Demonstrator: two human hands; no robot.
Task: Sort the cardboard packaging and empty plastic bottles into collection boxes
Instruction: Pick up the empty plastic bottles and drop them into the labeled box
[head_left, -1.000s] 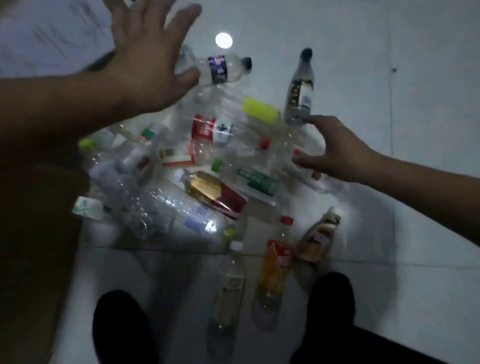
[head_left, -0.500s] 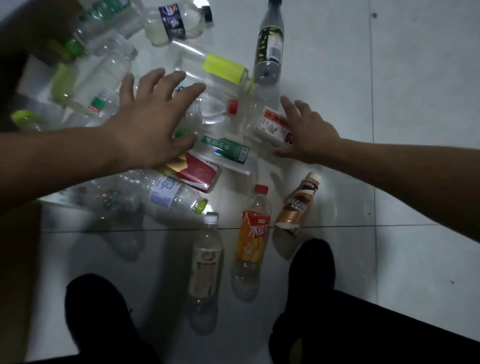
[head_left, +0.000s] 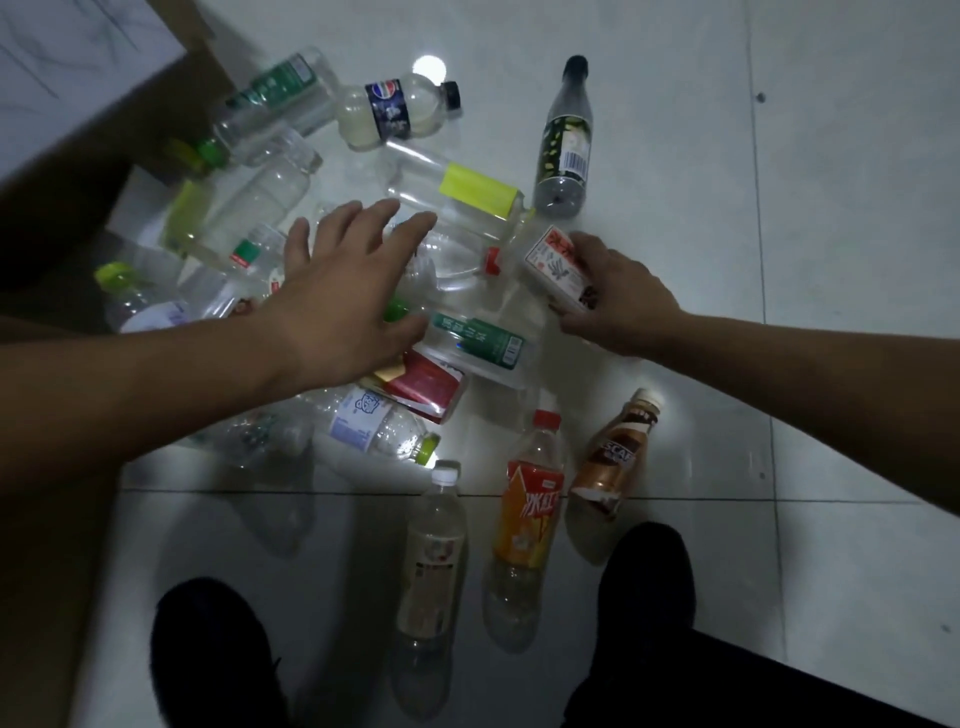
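Two hands work the bottle pile (head_left: 467, 343): left hand (head_left: 337, 306) spread flat, right hand (head_left: 618, 296) clasping the red-and-white-labelled bottle (head_left: 556, 262). Lifting it may set neighbours rolling (slick tiles (head_left: 831, 208)).

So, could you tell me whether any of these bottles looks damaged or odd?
The coffee bottle by the right shoe: its label is torn and ragged at the lower edge. Nothing else stands out in the dim light.

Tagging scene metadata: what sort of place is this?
Probably an indoor room used as a makeshift sorting spot, not a workbench. Everything sits on a glossy, pale tiled floor showing a ceiling light's reflection. Empty plastic bottles are strewn across it, and a cardboard box lies at the left.
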